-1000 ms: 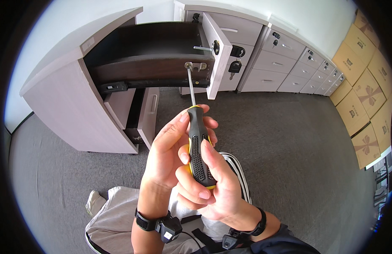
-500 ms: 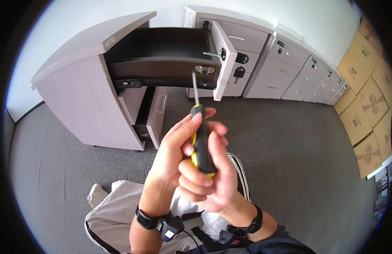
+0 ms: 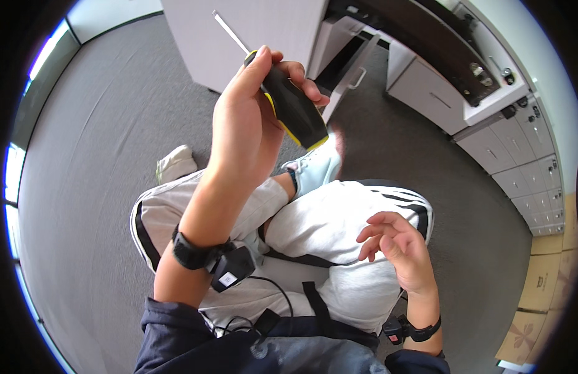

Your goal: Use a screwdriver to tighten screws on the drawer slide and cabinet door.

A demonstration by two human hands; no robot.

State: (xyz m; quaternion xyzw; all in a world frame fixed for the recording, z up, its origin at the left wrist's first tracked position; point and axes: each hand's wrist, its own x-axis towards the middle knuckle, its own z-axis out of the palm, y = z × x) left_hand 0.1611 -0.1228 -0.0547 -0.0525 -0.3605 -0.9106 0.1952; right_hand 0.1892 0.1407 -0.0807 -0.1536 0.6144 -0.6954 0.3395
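Note:
My left hand (image 3: 244,121) is closed around the black and yellow handle of a screwdriver (image 3: 294,111). The bare metal shaft points up and to the left, in front of the grey cabinet side, and the tip touches nothing that I can make out. My right hand (image 3: 401,252) is raised over my right leg, palm partly up, with fingers loosely bent, apart and holding nothing. Up at the right, away from both hands, is the pulled-out dark drawer (image 3: 420,43), with a metal fitting (image 3: 480,75) near its front panel.
The grey pedestal cabinet (image 3: 251,31) stands ahead, with a lower drawer (image 3: 351,78) also pulled out. Several grey drawer units (image 3: 516,140) line the right wall, and cardboard boxes (image 3: 541,280) are stacked at the lower right. My crossed legs (image 3: 332,218) rest on the dark carpet.
My right hand has let go of the screwdriver and moved down to the right. My left hand has carried it away from the drawer's fitting. The view has swung left and down.

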